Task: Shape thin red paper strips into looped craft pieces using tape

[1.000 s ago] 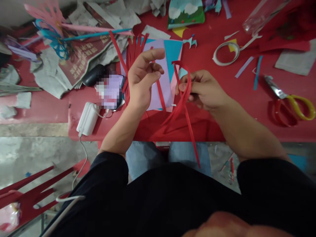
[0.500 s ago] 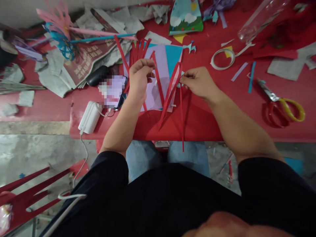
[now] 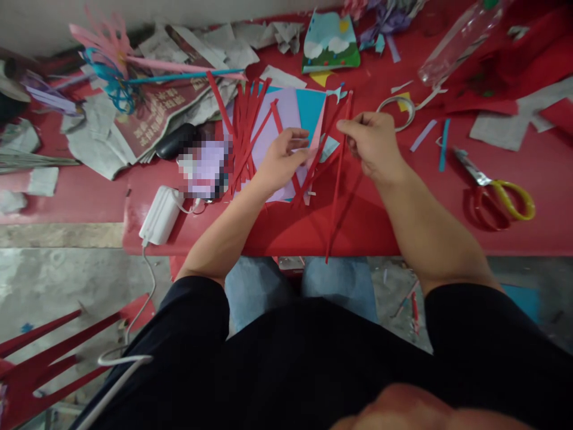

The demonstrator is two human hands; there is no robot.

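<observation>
Here the right hand [image 3: 373, 146] pinches the upper ends of a few long red paper strips [image 3: 336, 179] between thumb and fingers; the strips hang from that pinch toward the person, past the near edge of the red table [image 3: 403, 233]. The left hand [image 3: 282, 164], fingers loosely spread, rests on the lilac sheet [image 3: 280, 113] just left of them, its fingertips touching another strip lying slantwise there. Further left of that hand lies a fan of more loose strips [image 3: 244, 128]. To gather well, I judge, the pinch should stay near the tips — ends level, strips flat and untwisted — while the left hand slides one strip at a time across without creasing it. The scissors [image 3: 501, 188] lie well off to the right.
</observation>
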